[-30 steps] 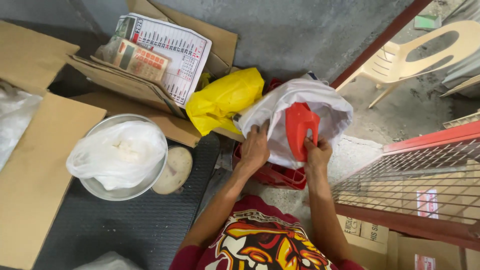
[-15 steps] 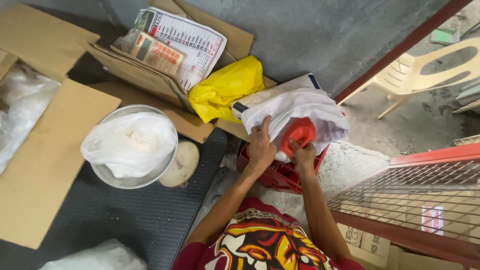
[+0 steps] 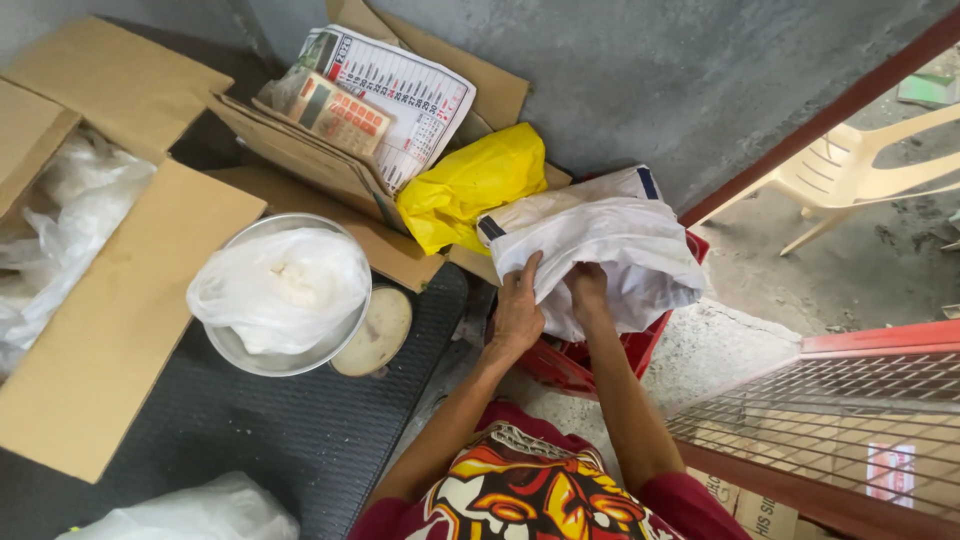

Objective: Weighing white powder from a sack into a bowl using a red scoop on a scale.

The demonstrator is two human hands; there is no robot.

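Observation:
A white woven sack (image 3: 610,240) lies over a red plastic crate (image 3: 590,360) in front of me. My left hand (image 3: 518,310) grips the sack's near edge with the fingers curled over the cloth. My right hand (image 3: 587,285) is pushed into the sack's opening, its fingers hidden in the folds. A yellow plastic bag (image 3: 470,185) lies just behind the sack.
A metal bowl (image 3: 250,350) holding a white plastic bag (image 3: 280,285) sits on a dark mat, a round lid (image 3: 378,335) beside it. Cardboard boxes (image 3: 110,300) stand at the left, with printed sheets (image 3: 400,95) behind. A wire mesh panel (image 3: 830,420) is at right, a plastic chair (image 3: 860,170) beyond.
The red object seen in the sack's mouth is now covered by white cloth. Both hands have shifted on the sack, and the right hand has gone deeper inside.

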